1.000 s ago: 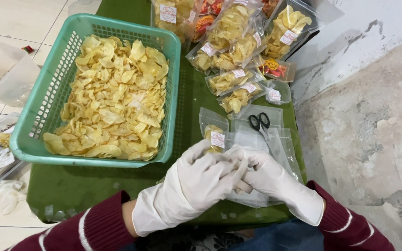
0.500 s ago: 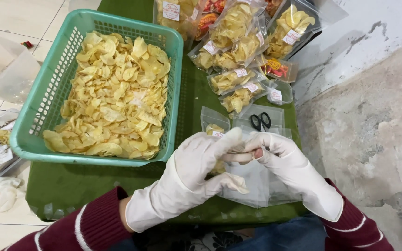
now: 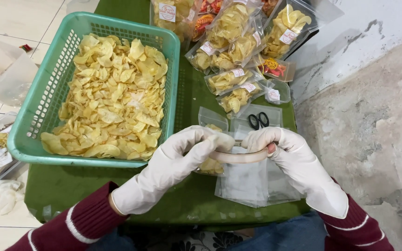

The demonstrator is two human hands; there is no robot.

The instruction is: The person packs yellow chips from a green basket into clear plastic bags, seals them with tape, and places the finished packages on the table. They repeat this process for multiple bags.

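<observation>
Both my hands wear white gloves and meet over the front of the green table [image 3: 182,93]. My left hand [image 3: 182,160] pinches one end of a pale stretched latex strip [image 3: 238,156]. The strip's other end is at the curled fingers of my right hand [image 3: 287,153], where a bare fingertip shows. The strip looks like part of the right glove. A small clear bag of yellow chips [image 3: 210,166] lies just under my left hand. Empty clear bags [image 3: 245,183] lie beneath both hands.
A teal plastic basket [image 3: 47,100] heaped with yellow chips fills the table's left half. Several filled, labelled chip bags [image 3: 231,42] are piled at the back right. Black scissors [image 3: 258,120] lie just beyond my hands. On the right is a rough concrete wall [image 3: 373,116], on the left a tiled floor with plastic bags.
My hands have moved apart from a clasped position, and the latex strip is now drawn out taut between them. The view has shifted slightly.
</observation>
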